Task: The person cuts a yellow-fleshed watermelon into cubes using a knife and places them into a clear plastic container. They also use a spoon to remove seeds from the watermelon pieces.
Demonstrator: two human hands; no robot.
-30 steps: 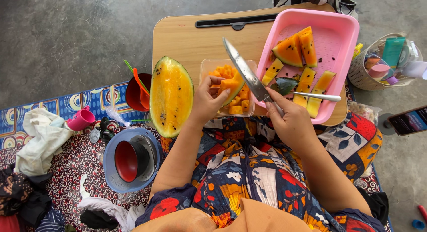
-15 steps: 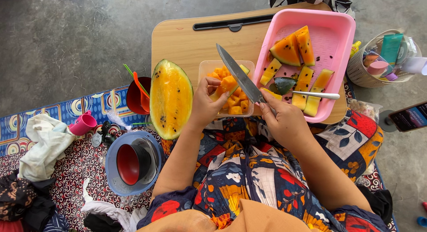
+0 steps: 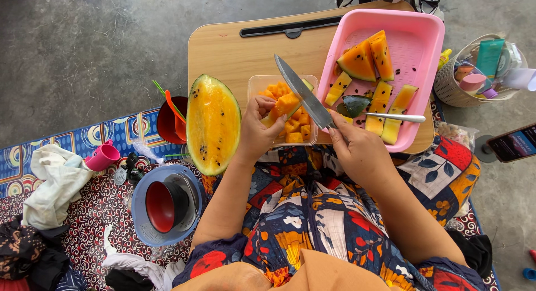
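A low wooden table (image 3: 229, 51) carries a pink tray (image 3: 430, 56) of yellow watermelon slices and, beside it, a half watermelon (image 3: 212, 123) lying cut face up. Between them sits a clear tub (image 3: 257, 84) of cubes. The right hand (image 3: 360, 151) is closed around the handle of a kitchen knife (image 3: 304, 98), blade slanting over the tub. The left hand (image 3: 257, 129) pinches a melon chunk (image 3: 286, 105) above the tub (wet, soft flesh, likely slippery; the firmer rind side looks the safer hold).

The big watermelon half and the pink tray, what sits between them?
In the head view, a clear container of yellow melon cubes sits between the watermelon half and the pink tray.
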